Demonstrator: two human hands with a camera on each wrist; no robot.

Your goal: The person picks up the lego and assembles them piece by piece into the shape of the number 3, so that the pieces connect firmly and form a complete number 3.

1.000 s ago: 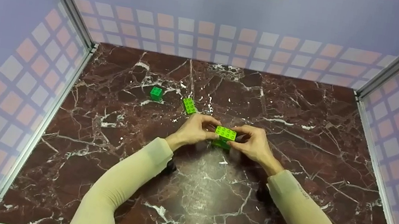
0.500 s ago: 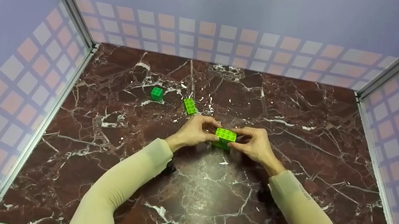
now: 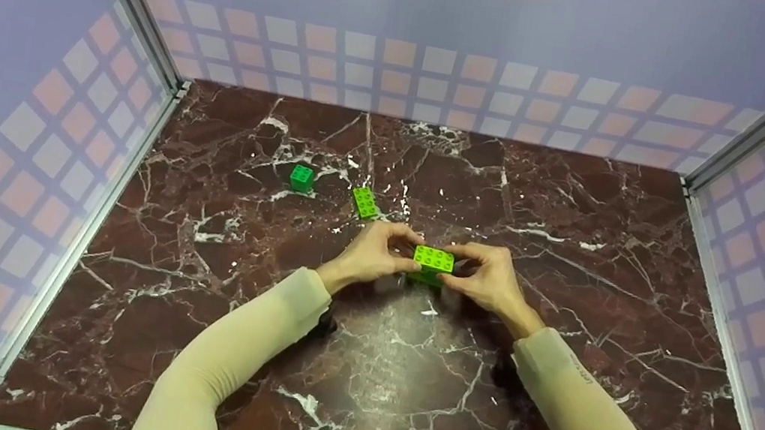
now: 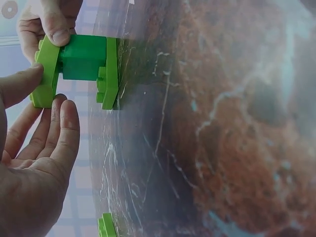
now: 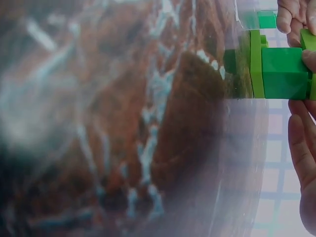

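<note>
Both hands hold a lime-green eight-stud building brick (image 3: 434, 257) from its two ends. My left hand (image 3: 373, 251) pinches its left end between thumb and fingers, and my right hand (image 3: 488, 278) pinches the right end. Directly beneath is a darker green block (image 4: 85, 58), which stands on one end of a thin lime brick (image 4: 112, 71) lying on the table. In the left wrist view the top brick is slightly tilted, with a narrow gap and part of a stud showing between it and the green block. Bare studs show on the bottom brick's other end.
On the marbled dark red table (image 3: 371, 395), a loose lime brick (image 3: 364, 202) lies just beyond my left hand. Farther left stands a green four-stud block (image 3: 301, 179). Purple panels with a checked band (image 3: 434, 86) enclose the back and sides.
Both hands stay in place on the lime brick. Its near edge looks very slightly lower than a second ago; the loose pieces have not moved.
</note>
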